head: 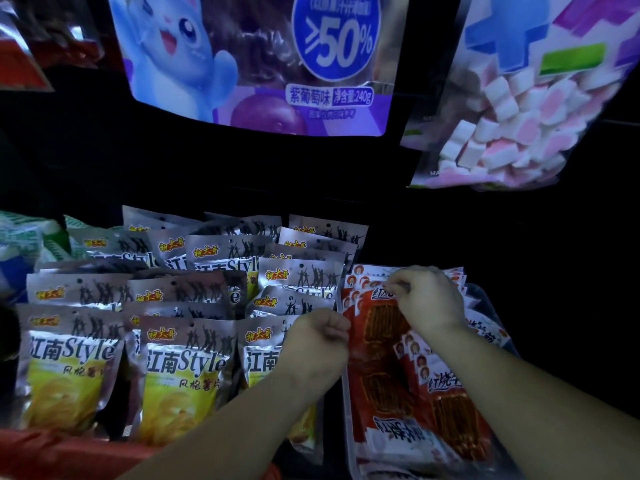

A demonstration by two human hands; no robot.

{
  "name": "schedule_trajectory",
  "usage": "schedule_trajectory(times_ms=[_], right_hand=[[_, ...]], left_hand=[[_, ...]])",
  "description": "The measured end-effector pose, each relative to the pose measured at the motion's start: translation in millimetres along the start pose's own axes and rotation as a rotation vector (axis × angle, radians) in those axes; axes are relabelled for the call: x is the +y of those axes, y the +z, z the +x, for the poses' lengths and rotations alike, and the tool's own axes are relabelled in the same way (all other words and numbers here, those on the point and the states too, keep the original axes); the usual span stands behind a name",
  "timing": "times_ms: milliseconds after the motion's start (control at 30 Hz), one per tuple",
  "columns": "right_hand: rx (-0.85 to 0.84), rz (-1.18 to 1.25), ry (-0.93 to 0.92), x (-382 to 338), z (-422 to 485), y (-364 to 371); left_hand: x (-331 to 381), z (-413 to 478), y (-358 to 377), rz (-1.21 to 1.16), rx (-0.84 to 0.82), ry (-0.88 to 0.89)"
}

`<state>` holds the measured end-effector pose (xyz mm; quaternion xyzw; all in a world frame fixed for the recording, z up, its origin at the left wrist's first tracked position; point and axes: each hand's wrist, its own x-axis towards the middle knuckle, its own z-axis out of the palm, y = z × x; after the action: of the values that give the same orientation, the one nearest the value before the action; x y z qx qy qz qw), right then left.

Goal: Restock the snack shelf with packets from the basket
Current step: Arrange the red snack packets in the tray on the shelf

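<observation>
Dim snack shelf (433, 237), lit mostly from the front. A purple grape bag (256, 64) and a marshmallow bag (512, 116) are hanging above it.

The fingers (394, 287) of the right hand (429, 299) are pressing together, pinching the top edges of the red packets (377, 344). These are standing in a row inside a clear tray (483, 296) at the right of the shelf. The left hand (320, 337) is curling into a loose fist at the left edge of the same row. Whether it is gripping a packet or only bracing the stack, I cannot tell.

Silver packets (183, 368) are filling the shelf just beside the tray, overlapping in tiers. A red shape (52, 452) is showing at the lower left. It may be the basket, but it is too blurred to confirm.

Judgement: the person is squaring the red row in the tray. To do it well:
- Keep the pinch on the sealed tops, not on the soft middles.
- Hold the left side steady so that the row is not fanning out toward the silver packets.
- Tilt every packet the same way, faces forward.
</observation>
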<state>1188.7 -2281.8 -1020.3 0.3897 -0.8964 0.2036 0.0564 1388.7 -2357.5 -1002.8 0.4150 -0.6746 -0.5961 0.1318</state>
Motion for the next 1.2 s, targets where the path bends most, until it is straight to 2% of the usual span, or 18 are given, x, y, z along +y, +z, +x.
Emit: schedule_trajectory(times_ms=[67, 200, 333, 433, 533, 633, 733, 800, 867, 933, 967, 1067, 1167, 1200], right_hand=[[0.011, 0.036, -0.045, -4, 4, -13], [-0.130, 0.215, -0.110, -21, 0, -60], [-0.229, 0.458, -0.146, -38, -25, -104], [-0.259, 0.622, -0.033, -42, -42, -118], [-0.177, 0.734, 0.138, -41, -56, -125], [-0.328, 0.882, 0.319, -40, -74, -131], [-0.451, 0.979, 0.354, -51, -94, -141], [-0.413, 0.933, 0.315, -64, -106, -152], [-0.482, 0.840, 0.239, -79, -119, -169], [-0.577, 0.764, 0.155, -94, -133, -186], [-0.573, 0.724, 0.141, -99, -139, -195], [-0.418, 0.570, 0.155, -118, -156, -222], [-0.330, 0.287, 0.137, -132, -171, -236], [-0.319, 0.269, 0.151, -137, -176, -239]], left_hand=[[4, -3, -4, -0.014, 0.001, 0.038], [14, -8, -18, 0.037, 0.001, 0.155], [36, -24, -24, 0.044, -0.126, 0.246], [45, -36, -23, -0.069, -0.121, 0.231], [50, -49, -25, -0.142, -0.107, 0.164], [51, -60, -29, -0.249, -0.165, 0.072], [58, -77, -36, -0.336, -0.211, 0.045], [66, -91, -42, -0.363, -0.215, 0.068], [75, -105, -55, -0.329, -0.179, 0.142], [85, -119, -73, -0.169, -0.190, 0.268], [89, -126, -81, -0.071, -0.208, 0.339], [99, -148, -92, 0.113, -0.232, 0.495], [98, -167, -97, 0.067, -0.277, 0.511], [97, -170, -99, 0.078, -0.278, 0.511]])
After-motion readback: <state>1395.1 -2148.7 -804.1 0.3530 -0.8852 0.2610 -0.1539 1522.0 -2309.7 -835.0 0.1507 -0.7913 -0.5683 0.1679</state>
